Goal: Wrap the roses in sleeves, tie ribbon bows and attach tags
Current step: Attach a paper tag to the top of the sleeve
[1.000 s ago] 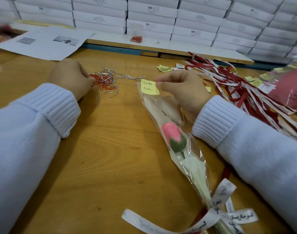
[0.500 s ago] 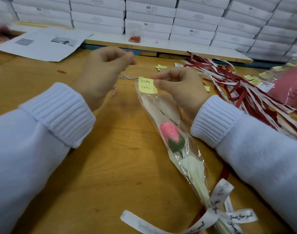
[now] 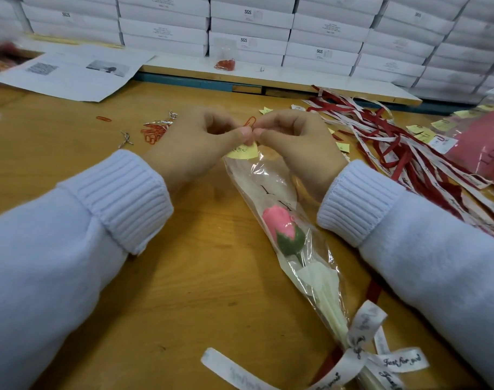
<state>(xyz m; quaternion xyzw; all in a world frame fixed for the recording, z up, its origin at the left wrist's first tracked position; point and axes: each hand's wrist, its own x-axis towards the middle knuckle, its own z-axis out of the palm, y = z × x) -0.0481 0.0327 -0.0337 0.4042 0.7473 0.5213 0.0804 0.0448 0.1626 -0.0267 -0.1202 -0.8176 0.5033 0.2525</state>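
Orange paper clips beside left hand

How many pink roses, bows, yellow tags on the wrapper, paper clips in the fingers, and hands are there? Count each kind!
pink rose: 1
ribbon bow: 1
yellow tag at the top of the sleeve: 1
red paper clip pinched in the fingers: 1
hands, the left hand and the right hand: 2
Total: 6
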